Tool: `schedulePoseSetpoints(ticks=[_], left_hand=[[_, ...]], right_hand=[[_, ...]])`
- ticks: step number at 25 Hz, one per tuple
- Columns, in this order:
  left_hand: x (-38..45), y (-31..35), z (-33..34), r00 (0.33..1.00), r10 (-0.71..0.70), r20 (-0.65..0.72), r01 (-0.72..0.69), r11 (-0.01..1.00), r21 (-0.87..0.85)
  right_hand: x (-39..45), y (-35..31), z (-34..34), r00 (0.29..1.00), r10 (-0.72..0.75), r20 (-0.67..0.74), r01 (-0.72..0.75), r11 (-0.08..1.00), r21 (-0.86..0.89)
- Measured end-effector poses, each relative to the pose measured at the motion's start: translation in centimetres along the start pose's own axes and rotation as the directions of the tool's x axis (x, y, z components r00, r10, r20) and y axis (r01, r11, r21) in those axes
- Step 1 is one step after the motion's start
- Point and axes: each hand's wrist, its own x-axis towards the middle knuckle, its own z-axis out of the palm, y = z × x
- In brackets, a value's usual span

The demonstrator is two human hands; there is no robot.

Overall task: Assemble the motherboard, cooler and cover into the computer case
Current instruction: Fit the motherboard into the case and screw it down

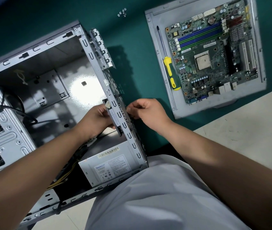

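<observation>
Beyond the right hand [146,112], well apart, the motherboard [214,53] lies flat on the cover [158,83] — long side pointing away. Left hand [98,119] grips a fan [113,117] inside the case [83,40] wall — right pinches outside.

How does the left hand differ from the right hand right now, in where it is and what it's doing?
The left hand reaches inside the computer case and grips a flat dark part against the inner side of the rear wall; the right hand is outside that wall, fingertips pinched at its perforated face. Both work the same stretch of wall, above the power supply.
</observation>
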Motion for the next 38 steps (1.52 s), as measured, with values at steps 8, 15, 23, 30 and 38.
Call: schedulePoseSetpoints(ticks=[8,15,23,30,38], left_hand=[[-0.1,0.4,0.0,1.0,-0.026,0.002,0.026,0.999,-0.035],[0.1,0.1,0.0,0.999,-0.038,-0.011,0.038,0.999,-0.035],[0.4,-0.4,-0.1,0.998,-0.059,-0.016,0.058,0.996,-0.064],[0.5,-0.9,-0.2,0.999,-0.043,-0.003,0.042,0.997,-0.068],[0.5,-1.5,-0.2,1.0,-0.017,-0.005,0.016,0.995,-0.093]], right_hand=[[0.5,-1.4,-0.2,0.983,0.175,0.054,-0.178,0.982,0.056],[1.7,-2.4,0.3,0.933,0.358,0.038,-0.355,0.932,-0.072],[0.5,-1.4,-0.2,0.98,0.177,0.092,-0.16,0.973,-0.165],[0.0,-4.7,-4.5,0.885,-0.375,-0.274,0.205,0.845,-0.494],[1.3,-3.8,-7.5,0.841,-0.338,-0.423,-0.198,0.535,-0.821]])
